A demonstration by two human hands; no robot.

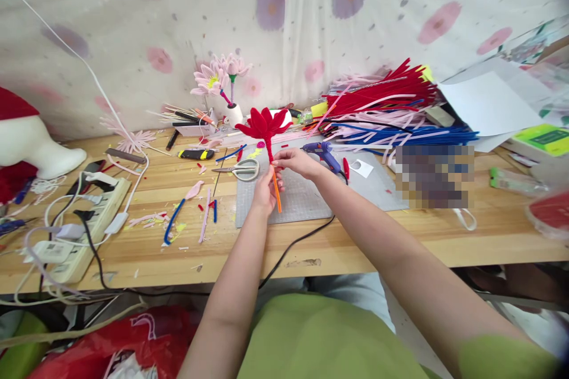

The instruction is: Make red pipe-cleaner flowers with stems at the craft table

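Red pipe-cleaner flower (264,124) held upright above the grey mat (306,198), mid-desk | left hand (265,190) gripping its orange stem (277,189) | right hand (293,161) pinching stem under bloom | scissors (242,169) just left.

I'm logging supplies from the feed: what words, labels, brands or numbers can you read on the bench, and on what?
No text can be read.
Green box at the right edge: dark print, too blurred to read.
Power strip and its white plugs: marks too small to read.
Pixelated patch over the blue stems: nothing readable.
Glue gun, scissors, cutting mat: no legible lettering.
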